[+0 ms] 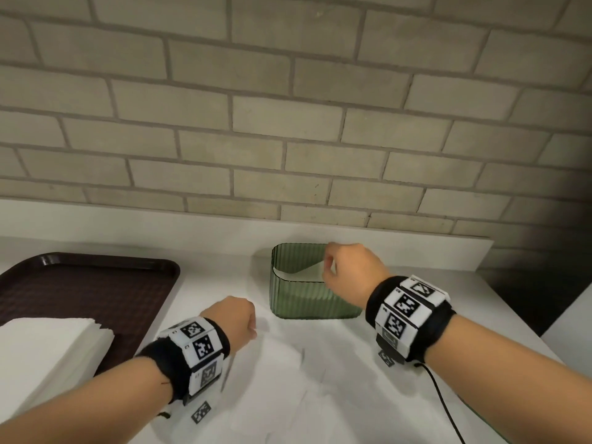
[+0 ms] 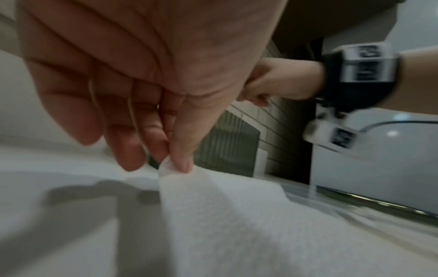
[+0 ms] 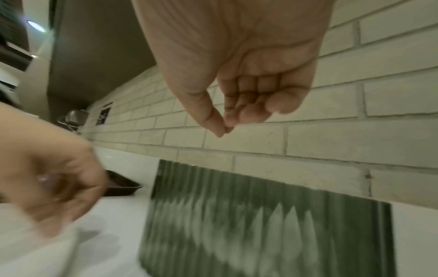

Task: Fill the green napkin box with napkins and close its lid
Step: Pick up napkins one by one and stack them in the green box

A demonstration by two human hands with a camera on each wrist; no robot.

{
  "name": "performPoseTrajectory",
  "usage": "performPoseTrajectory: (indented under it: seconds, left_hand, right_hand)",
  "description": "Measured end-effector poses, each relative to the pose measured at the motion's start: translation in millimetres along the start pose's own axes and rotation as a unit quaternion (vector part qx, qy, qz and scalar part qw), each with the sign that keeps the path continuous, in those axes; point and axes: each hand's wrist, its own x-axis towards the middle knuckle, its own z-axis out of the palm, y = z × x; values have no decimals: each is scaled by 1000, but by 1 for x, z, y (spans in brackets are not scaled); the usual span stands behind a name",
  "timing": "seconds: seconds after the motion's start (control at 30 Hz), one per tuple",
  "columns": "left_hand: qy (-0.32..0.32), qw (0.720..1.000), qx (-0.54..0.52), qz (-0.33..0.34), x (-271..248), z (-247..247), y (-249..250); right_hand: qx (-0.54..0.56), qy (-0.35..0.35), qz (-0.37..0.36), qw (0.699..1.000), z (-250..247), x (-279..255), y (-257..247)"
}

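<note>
The green ribbed napkin box point(image 1: 307, 293) stands open on the white counter near the brick wall, with a white napkin point(image 1: 307, 273) lying slanted inside it. My right hand point(image 1: 331, 267) hovers over the box's right rim. In the right wrist view that right hand point(image 3: 224, 129) has curled fingers and thumb tip against forefinger, with nothing between them, above the box point(image 3: 260, 215). My left hand point(image 1: 253, 328) is in front of the box. Its thumb and forefinger point(image 2: 170, 163) pinch the corner of a loose napkin point(image 2: 225, 215) spread on the counter point(image 1: 282, 363).
A brown tray point(image 1: 89, 283) sits at the left with a thick stack of white napkins point(image 1: 48, 347) on its near end. The counter's right edge point(image 1: 512, 302) drops off just past the box. A black cable point(image 1: 442, 402) trails from my right wristband.
</note>
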Motion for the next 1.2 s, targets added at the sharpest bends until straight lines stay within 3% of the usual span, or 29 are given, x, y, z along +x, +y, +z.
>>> performPoseTrajectory:
  seconds: [0.17, 0.33, 0.5, 0.73, 0.8, 0.9, 0.97, 1.1, 1.2]
  left_hand:
    - [33, 998, -7, -47, 4, -14, -25]
    - [37, 997, -12, -64, -7, -22, -38]
    - [35, 997, -4, -65, -25, -28, -44]
    - [44, 995, -44, -77, -40, -33, -52]
    - [51, 994, -50, -80, -42, -33, -52]
    - [53, 994, -65, -75, -44, -33, -49]
    - [54, 992, -83, -78, -45, -32, -46]
    - [70, 989, -106, -79, -44, -29, -40]
    - [68, 989, -114, -72, -45, -35, -38]
  right_hand:
    - [27, -252, 37, 967, 45, -40, 4]
    - [80, -279, 73, 954, 68, -60, -11]
    - [151, -336, 117, 922, 67, -59, -24]
    - [64, -257, 93, 960, 62, -61, 1]
    - [110, -218, 127, 961, 58, -64, 17]
    - [235, -169, 205, 935, 54, -76, 37]
    - [242, -145, 222, 933, 55, -82, 48]
    - [141, -59, 182, 971, 51, -93, 65]
    - [131, -17, 167, 977, 38, -101, 73]
